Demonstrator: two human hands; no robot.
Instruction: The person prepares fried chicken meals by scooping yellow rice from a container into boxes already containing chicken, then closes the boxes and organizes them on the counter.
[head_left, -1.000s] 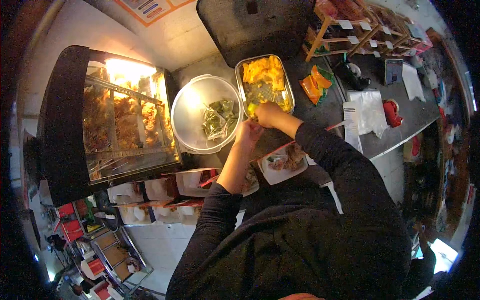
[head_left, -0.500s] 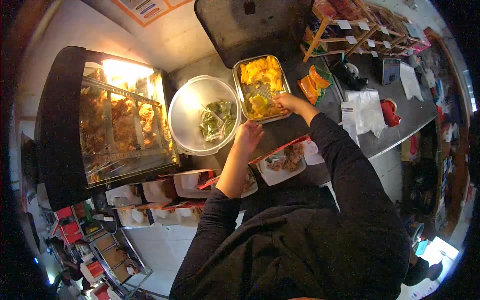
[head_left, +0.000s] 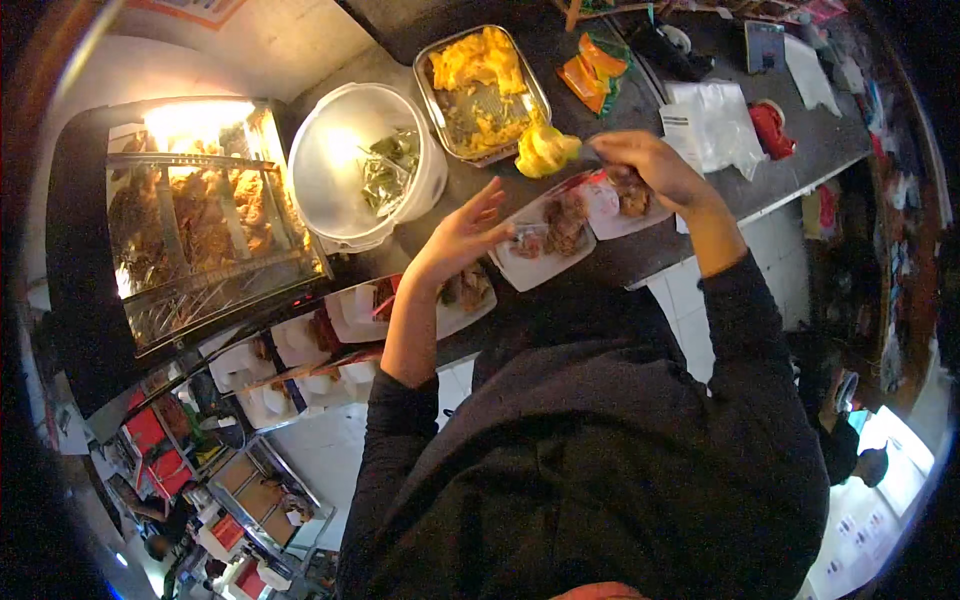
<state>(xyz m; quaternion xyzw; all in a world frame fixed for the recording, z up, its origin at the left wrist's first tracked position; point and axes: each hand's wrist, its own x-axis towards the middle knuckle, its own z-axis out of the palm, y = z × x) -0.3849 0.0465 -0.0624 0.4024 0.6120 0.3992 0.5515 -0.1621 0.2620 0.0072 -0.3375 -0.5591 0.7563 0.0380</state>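
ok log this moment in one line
right hand: holding utensil with yellow food; left hand: open, empty; metal tray: more yellow food; white boxes: open

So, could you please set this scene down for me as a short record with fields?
Left hand: open, nothing visible in it, near the open white boxes
Right hand: gripping a mostly hidden utensil bearing a yellow food lump
Metal tray: more yellow food inside
Translucent tub: clear packets with green contents
White boxes: meat pieces
Glass-fronted cabinet: lit, browned food inside
Right of tray: orange-and-green bag, clear plastic bags
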